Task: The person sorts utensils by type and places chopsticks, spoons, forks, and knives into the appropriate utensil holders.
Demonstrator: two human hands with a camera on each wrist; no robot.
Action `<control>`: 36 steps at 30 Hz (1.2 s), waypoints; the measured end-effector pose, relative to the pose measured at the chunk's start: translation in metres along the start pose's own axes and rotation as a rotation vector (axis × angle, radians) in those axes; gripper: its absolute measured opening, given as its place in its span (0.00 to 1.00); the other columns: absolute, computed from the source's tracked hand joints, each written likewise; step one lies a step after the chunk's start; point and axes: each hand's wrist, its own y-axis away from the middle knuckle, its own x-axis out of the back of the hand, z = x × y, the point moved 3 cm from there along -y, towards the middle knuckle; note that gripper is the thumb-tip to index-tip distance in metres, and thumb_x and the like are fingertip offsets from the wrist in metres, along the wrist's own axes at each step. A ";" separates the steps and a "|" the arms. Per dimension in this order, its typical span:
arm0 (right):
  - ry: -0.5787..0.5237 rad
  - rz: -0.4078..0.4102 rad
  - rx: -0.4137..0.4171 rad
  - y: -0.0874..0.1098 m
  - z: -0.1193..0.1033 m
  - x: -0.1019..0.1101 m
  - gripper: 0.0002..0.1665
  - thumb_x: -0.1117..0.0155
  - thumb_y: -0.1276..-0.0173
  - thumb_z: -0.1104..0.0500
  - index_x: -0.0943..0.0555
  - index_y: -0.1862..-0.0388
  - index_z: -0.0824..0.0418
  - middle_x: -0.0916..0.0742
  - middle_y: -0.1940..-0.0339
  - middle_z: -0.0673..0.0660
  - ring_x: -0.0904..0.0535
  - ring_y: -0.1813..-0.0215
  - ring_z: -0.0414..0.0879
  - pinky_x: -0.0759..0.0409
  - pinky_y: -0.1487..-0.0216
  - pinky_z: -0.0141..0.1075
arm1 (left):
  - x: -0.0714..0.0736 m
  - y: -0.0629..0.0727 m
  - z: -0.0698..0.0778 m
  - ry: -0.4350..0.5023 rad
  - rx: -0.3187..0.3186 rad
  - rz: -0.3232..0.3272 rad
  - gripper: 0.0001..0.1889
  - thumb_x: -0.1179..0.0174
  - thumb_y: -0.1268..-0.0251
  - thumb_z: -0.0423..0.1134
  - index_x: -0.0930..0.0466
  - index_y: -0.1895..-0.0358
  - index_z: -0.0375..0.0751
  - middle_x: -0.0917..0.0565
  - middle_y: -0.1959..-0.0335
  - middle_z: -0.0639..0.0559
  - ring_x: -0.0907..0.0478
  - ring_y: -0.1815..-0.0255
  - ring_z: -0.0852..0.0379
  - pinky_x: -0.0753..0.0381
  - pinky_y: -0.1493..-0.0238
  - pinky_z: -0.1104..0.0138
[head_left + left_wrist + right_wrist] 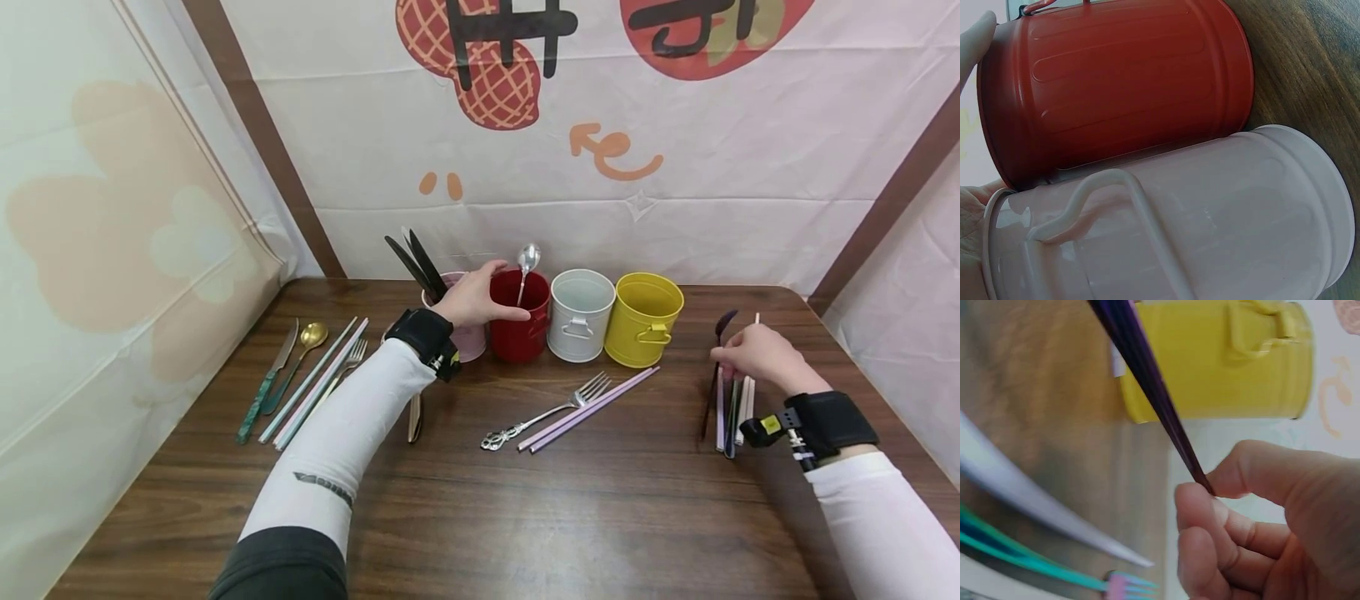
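My left hand [480, 297] reaches over the pink cup, its fingers and thumb spread at the rim of the red cup [519, 329]. A silver spoon [528, 258] stands bowl-up inside that red cup. Beside it, the pink cup [1229, 212] holds black-handled utensils [416, 262]. At the right of the table, my right hand [761, 358] pinches a dark purple spoon [1160, 403] between thumb and fingers. The spoon is tilted upright, bowl upward [725, 322]. Under that hand lie chopsticks [720, 412] and other utensils, partly hidden.
A white cup [581, 317] and a yellow cup [645, 321] continue the row. In front lie a silver fork [543, 414] and lilac chopsticks [592, 410]. At left are a green-handled knife [268, 382], a gold spoon [313, 335], pale chopsticks [318, 387] and another fork [354, 353].
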 end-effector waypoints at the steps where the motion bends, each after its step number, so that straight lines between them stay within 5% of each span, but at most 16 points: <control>1: 0.001 0.021 0.000 0.001 -0.002 0.004 0.23 0.46 0.30 0.52 0.18 0.82 0.61 0.18 0.84 0.50 0.26 0.77 0.45 0.34 0.73 0.38 | 0.000 0.000 0.000 0.001 0.002 -0.001 0.52 0.27 0.51 0.58 0.45 0.26 0.44 0.28 0.35 0.44 0.31 0.36 0.51 0.30 0.38 0.56; 9: -0.034 0.250 0.049 0.011 -0.036 0.045 0.21 0.47 0.29 0.51 0.17 0.72 0.65 0.16 0.79 0.51 0.24 0.73 0.47 0.33 0.71 0.39 | 0.000 -0.001 0.001 -0.014 0.002 0.002 0.52 0.27 0.51 0.58 0.45 0.26 0.43 0.28 0.35 0.44 0.31 0.36 0.50 0.31 0.37 0.56; 19: -0.116 0.399 0.203 0.021 -0.096 0.083 0.18 0.44 0.29 0.55 0.19 0.67 0.69 0.16 0.79 0.54 0.23 0.75 0.45 0.31 0.76 0.35 | 0.000 0.000 0.001 -0.019 -0.005 -0.002 0.52 0.28 0.51 0.58 0.45 0.26 0.40 0.28 0.35 0.43 0.30 0.36 0.50 0.31 0.37 0.56; 29: -0.208 0.511 0.293 0.009 -0.138 0.095 0.19 0.43 0.27 0.49 0.19 0.59 0.66 0.14 0.70 0.56 0.23 0.75 0.40 0.34 0.71 0.35 | 0.001 0.002 0.002 -0.023 0.005 0.002 0.52 0.28 0.50 0.58 0.45 0.26 0.41 0.28 0.35 0.43 0.30 0.36 0.50 0.30 0.38 0.55; 36: -0.407 0.647 0.383 -0.010 -0.169 0.087 0.16 0.43 0.27 0.54 0.20 0.58 0.69 0.14 0.67 0.56 0.22 0.76 0.36 0.28 0.72 0.27 | 0.000 0.001 0.002 -0.026 0.011 0.006 0.52 0.28 0.51 0.58 0.45 0.26 0.41 0.27 0.35 0.44 0.30 0.37 0.50 0.30 0.38 0.56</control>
